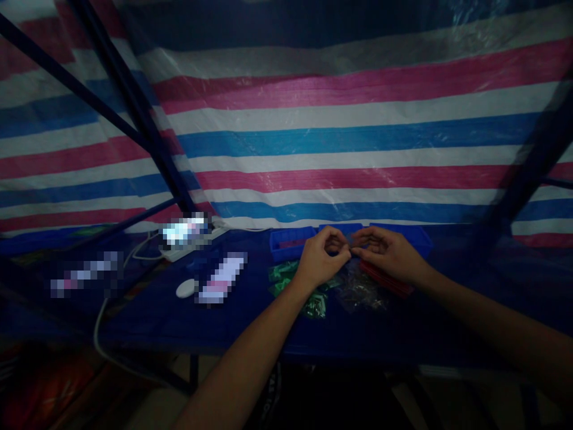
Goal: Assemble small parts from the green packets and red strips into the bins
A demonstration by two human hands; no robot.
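My left hand [323, 255] and my right hand [388, 251] meet fingertip to fingertip above the blue table. Thumb and forefinger of each are pinched; whatever sits between them is too small and dark to name. Below my left hand lie green plastic packets [314, 303] with a shiny surface. Clear plastic bags [360, 289] with small contents rest under the gap between the hands. A red stack of flat pieces [387, 279] lies beneath my right hand, partly covered by it.
Behind the hands stand a blue bin [286, 240] with reddish contents and another blue bin [416, 237]. To the left are a pixelated phone-like slab [222, 278], a white round disc [187, 288] and a white power strip [181, 251] with cables. A striped sheet [340, 137] hangs behind.
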